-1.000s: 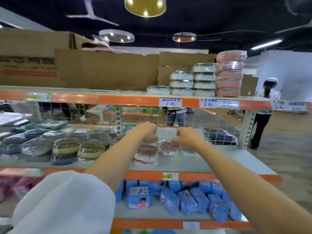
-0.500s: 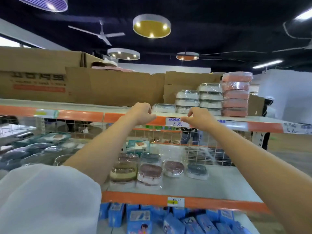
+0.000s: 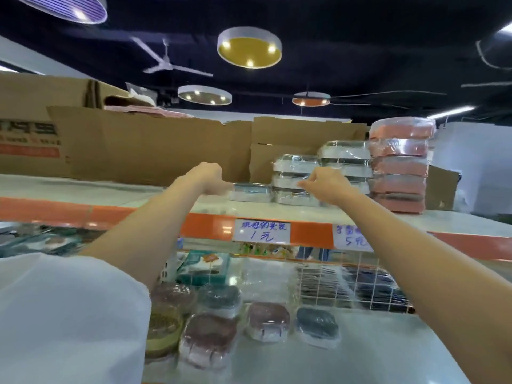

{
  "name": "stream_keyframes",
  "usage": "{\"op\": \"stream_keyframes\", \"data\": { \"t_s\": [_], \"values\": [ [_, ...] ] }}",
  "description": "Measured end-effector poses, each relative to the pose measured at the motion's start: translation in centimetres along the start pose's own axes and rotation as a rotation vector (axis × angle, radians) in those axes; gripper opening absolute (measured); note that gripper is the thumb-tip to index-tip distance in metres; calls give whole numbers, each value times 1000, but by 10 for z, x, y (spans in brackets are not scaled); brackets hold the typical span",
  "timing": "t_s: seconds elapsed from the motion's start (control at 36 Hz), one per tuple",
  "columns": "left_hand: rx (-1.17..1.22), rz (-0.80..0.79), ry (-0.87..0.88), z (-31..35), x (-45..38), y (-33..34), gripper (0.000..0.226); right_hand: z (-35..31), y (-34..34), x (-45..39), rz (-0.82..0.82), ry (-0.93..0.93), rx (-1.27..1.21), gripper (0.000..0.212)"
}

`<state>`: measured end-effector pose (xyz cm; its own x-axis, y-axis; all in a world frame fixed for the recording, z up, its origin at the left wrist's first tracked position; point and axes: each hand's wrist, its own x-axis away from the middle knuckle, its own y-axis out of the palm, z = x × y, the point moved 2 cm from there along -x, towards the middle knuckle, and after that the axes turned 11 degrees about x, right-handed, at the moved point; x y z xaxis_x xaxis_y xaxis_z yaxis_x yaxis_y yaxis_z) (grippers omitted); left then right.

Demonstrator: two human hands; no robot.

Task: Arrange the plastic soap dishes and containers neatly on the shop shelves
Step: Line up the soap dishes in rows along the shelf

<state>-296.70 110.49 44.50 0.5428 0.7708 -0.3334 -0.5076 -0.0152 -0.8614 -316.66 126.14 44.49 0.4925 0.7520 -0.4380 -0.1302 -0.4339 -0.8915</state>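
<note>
A flat clear-wrapped container (image 3: 250, 192) lies on the top shelf (image 3: 110, 194). My left hand (image 3: 210, 178) is at its left end, fingers curled, thumb against the wrap. My right hand (image 3: 324, 184) is to the container's right with fingertips pinched together, in front of a stack of white containers (image 3: 299, 176); whether it holds anything is unclear. A taller white stack (image 3: 345, 162) and a pink stack (image 3: 400, 167) stand further right. Wrapped soap dishes (image 3: 267, 321) in brown, dark blue and green lie on the middle shelf (image 3: 388, 356).
Cardboard boxes (image 3: 152, 145) line the back of the top shelf. Handwritten price tags (image 3: 261, 230) hang on its orange edge. A wire mesh divider (image 3: 346, 284) stands at the back right of the middle shelf, with dark packets behind it. My white sleeve (image 3: 63, 317) fills the lower left.
Both hands rose from the soap dishes on the middle shelf to the top shelf, and now sit either side of the flat clear container. The view tilted upward.
</note>
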Motion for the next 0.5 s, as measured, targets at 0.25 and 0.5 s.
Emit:
{"op": "stream_keyframes", "data": {
  "t_s": [0.25, 0.5],
  "values": [
    [11, -37, -101, 7, -65, 21, 47, 33, 9, -64, -10, 139, -130, 31],
    [11, -121, -214, 16, -108, 32, 60, 38, 19, -108, -23, 239, -199, 72]
  ]
}}
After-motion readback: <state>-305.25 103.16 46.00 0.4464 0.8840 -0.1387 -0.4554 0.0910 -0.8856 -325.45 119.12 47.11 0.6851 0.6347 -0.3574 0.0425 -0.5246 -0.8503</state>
